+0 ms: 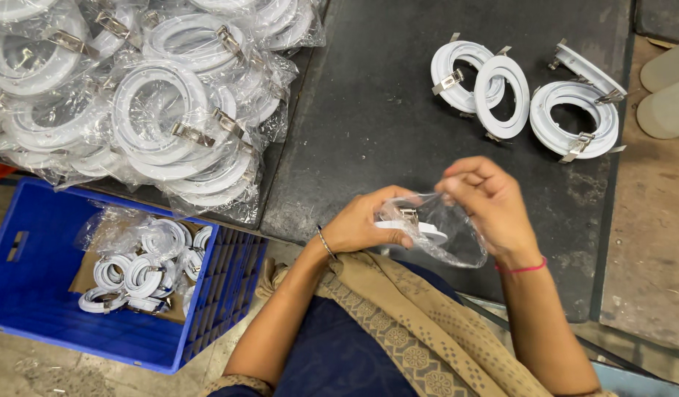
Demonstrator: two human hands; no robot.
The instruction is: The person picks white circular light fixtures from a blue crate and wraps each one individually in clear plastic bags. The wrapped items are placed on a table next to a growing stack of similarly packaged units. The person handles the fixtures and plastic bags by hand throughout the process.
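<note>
Your left hand (365,220) grips the white ring (422,230) flat, lying just right of it. Your right hand (486,202), above it, pinches the clear bag (450,235) around the ring.

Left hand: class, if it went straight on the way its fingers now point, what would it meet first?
The left hand points rightward, across the bagged ring it holds. Going on, it would probably meet the right hand, which pinches the same bag. Depth is unclear, so it might pass under.
</note>
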